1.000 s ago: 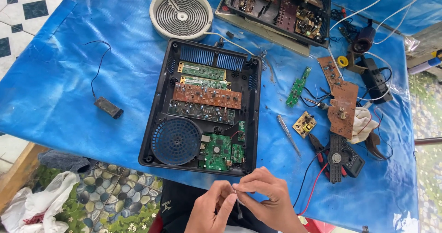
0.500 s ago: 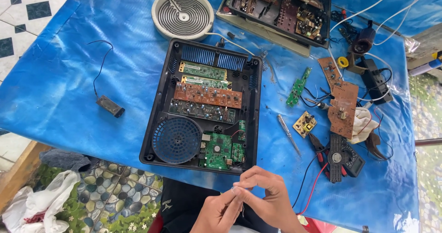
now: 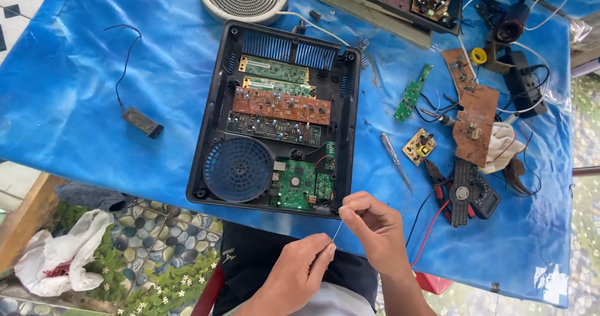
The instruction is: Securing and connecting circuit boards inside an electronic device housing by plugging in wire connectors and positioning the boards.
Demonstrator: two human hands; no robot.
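A blue plastic sheet (image 3: 94,72) is covering the table, with pebbled ground showing past its near edge. At that edge, the left hand (image 3: 300,272) and right hand (image 3: 374,225) are each pinching an end of a thin wire (image 3: 338,230) between pressed fingertips, just below the open black appliance casing (image 3: 215,113) that is holding 5 circuit boards. A screwdriver (image 3: 396,160) is lying right of it.

Glossy wrinkled blue plastic sheet (image 3: 94,72) on tabletop; matt black plastic casing (image 3: 212,135); thin shiny metal wire (image 3: 338,230); white cloth rag (image 3: 503,147).
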